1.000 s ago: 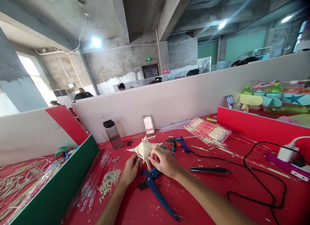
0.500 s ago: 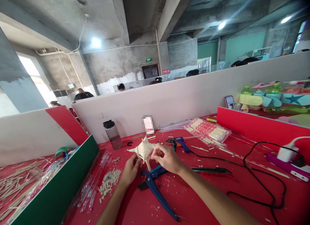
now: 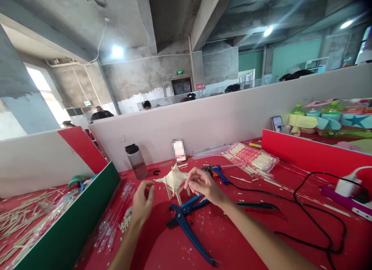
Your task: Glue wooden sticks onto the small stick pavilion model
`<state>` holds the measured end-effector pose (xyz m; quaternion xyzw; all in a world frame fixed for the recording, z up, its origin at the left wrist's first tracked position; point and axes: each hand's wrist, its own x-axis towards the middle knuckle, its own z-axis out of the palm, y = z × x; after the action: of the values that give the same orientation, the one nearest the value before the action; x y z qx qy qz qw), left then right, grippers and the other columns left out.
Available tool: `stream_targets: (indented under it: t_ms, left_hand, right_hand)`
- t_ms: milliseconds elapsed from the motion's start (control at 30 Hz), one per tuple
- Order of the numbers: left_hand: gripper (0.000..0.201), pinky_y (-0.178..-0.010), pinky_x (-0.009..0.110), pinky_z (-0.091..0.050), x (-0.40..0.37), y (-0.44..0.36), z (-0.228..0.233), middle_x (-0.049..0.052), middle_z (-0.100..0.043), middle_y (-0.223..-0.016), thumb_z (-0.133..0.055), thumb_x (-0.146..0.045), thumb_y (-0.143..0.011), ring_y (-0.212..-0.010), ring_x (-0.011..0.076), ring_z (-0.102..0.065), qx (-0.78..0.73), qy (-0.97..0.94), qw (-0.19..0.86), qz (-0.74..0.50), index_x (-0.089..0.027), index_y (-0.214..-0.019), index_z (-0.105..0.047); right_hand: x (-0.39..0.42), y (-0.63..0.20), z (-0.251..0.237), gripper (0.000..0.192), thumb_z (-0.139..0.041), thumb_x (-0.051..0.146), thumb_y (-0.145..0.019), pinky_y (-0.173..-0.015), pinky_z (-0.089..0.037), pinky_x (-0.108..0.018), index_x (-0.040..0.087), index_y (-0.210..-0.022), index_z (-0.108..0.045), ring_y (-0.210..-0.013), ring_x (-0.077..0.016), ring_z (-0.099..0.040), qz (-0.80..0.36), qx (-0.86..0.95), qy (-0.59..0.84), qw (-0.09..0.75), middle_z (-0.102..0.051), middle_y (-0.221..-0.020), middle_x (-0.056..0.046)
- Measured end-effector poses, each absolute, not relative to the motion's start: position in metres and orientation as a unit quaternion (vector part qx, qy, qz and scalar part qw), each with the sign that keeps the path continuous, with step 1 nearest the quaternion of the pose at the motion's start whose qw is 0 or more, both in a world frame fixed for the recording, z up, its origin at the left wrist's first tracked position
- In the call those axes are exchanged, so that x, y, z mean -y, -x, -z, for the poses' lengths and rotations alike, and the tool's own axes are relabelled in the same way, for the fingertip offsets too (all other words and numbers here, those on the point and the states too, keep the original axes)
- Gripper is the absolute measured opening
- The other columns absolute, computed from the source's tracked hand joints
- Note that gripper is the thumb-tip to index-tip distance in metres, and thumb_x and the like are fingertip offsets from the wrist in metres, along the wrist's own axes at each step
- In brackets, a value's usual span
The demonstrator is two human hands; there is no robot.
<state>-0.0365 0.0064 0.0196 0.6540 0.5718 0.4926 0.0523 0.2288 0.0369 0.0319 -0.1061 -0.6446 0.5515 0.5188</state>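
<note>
The pale, ridged stick model [image 3: 175, 179], with pointed tips, stands on stick legs beyond the blue cutter [image 3: 187, 233]. The left hand [image 3: 142, 202] curves left of it, fingers parted; the right hand [image 3: 205, 186] bends at its right tip, grip unclear.

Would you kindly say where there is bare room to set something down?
The red tabletop is mostly bare between the left hand and the blue-handled cutter; also between the long black tool and black cable. It's crowded around the pale-stick star model, blue glue gun and plastic-wrapped stick bundle.
</note>
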Motion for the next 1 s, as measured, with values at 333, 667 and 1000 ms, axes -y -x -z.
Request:
stream_targets:
  t_ms: [333, 667, 1000]
  left_hand:
    - [0.024, -0.081, 0.032, -0.054, 0.035, -0.018, -0.046, 0.009, -0.075, -0.102, -0.060, -0.033, -0.093, -0.085, 0.0216, -0.069, -0.429, -0.771, 0.084, -0.464, -0.023, -0.108, -0.076]
    - [0.019, -0.067, 0.028, -0.051, 0.034, -0.023, -0.038, 0.006, -0.072, -0.083, -0.060, -0.036, -0.092, -0.070, 0.0185, -0.064, -0.455, -0.732, 0.063, -0.503, -0.022, -0.085, -0.073]
    - [0.018, -0.071, 0.027, -0.046, 0.037, -0.009, -0.044, 0.006, -0.063, -0.085, -0.044, -0.023, -0.096, -0.075, 0.0186, -0.059, -0.387, -0.836, 0.035, -0.388, -0.022, -0.090, -0.061]
  right_hand:
    - [-0.019, -0.223, -0.038, 0.022, -0.067, 0.040, -0.089, -0.052, -0.040, -0.022, 0.021, -0.091, -0.055, -0.060, -0.0116, -0.057, -0.548, 0.685, 0.103, 0.469, -0.068, -0.081, -0.002]
    - [-0.018, -0.225, -0.037, 0.021, -0.066, 0.040, -0.088, -0.055, -0.043, -0.024, 0.021, -0.093, -0.057, -0.067, -0.0151, -0.063, -0.552, 0.691, 0.107, 0.455, -0.070, -0.092, -0.004]
    - [-0.019, -0.223, -0.039, 0.025, -0.067, 0.042, -0.087, -0.052, -0.042, -0.023, 0.021, -0.092, -0.054, -0.061, -0.0130, -0.061, -0.571, 0.671, 0.111, 0.461, -0.071, -0.089, -0.004]
